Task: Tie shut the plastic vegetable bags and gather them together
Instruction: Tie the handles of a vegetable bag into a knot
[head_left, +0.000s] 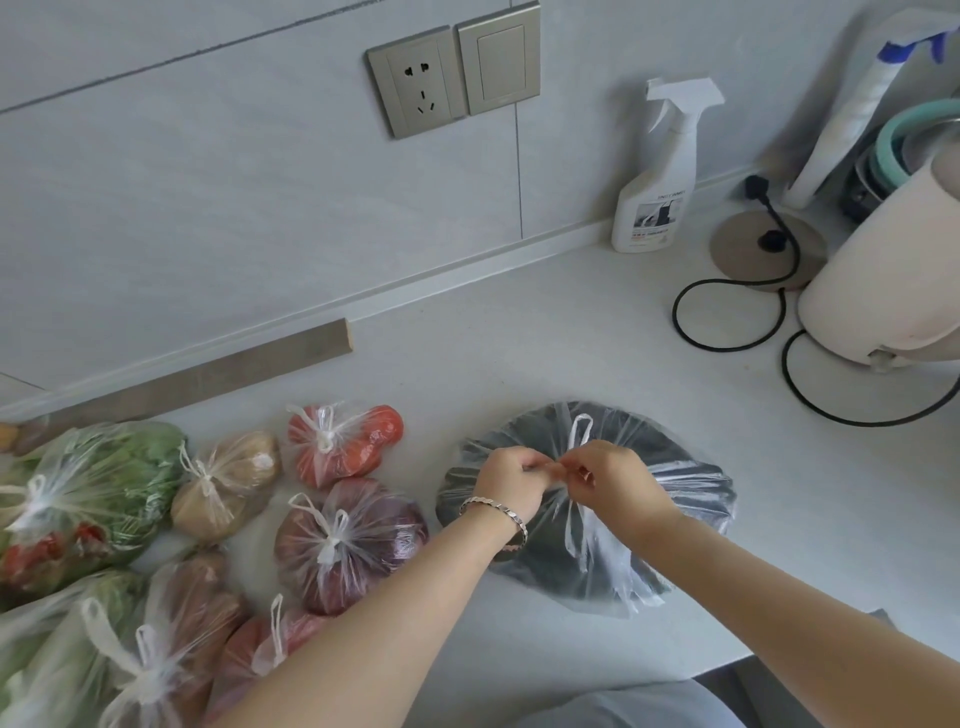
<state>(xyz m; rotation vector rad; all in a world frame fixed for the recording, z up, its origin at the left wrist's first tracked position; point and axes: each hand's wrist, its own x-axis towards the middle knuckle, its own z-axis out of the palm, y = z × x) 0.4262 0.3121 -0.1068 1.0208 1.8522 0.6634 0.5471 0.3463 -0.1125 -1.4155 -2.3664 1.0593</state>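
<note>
Dark bag (691, 499): it lies on the worktop (519, 338), to the right of the other bags. Something dark is inside.
Left hand (511, 480): it is over the middle of the dark bag. Its fingers are curled and pinch the bunched top of the bag. A silver bracelet (498, 512) is on the wrist.
Right hand (618, 478): it touches the left hand. Its fingers are curled and pinch the top of the bag too.
Handle loop (580, 428): it sticks out just behind the two hands.
Tied bags: the red bag (343, 444), brown bag (228, 486), purple bag (348, 540) and green bag (98, 493) sit close together on the left. Each has a knot on top.
Far side: a spray bottle (657, 176) stands by the wall. A white kettle (883, 270) and its black cord (727, 317) are on the right.
</note>
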